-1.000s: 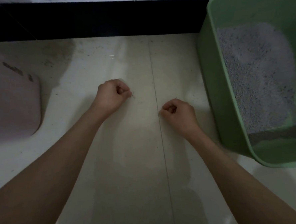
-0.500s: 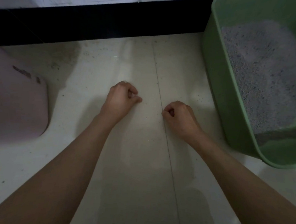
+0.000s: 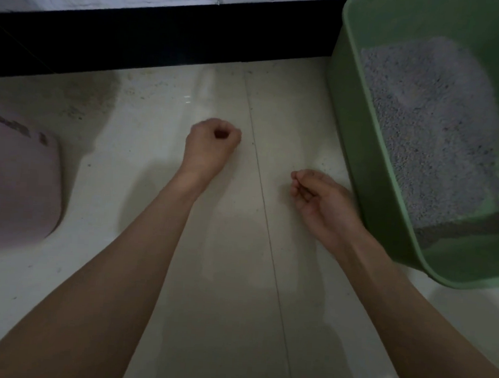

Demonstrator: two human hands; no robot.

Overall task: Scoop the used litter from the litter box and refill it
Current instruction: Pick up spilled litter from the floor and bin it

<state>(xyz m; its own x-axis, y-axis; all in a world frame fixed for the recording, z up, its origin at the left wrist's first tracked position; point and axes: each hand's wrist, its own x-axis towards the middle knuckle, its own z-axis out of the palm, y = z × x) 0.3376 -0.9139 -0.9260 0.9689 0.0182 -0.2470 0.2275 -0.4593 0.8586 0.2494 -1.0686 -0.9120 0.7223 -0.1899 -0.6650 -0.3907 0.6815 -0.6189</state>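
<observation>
Picking stray grains off floor | litter box at right held litter | left hand fisted, contents untellable | right hand fingers curled together, apparently pinching grains | scooping, refilling judged outstanding

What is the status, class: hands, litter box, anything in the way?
Left hand fisted on the floor, right hand loosely curled, no scoop held. Green litter box at right, grey litter inside. Pink object at left; nothing blocks the box.
</observation>
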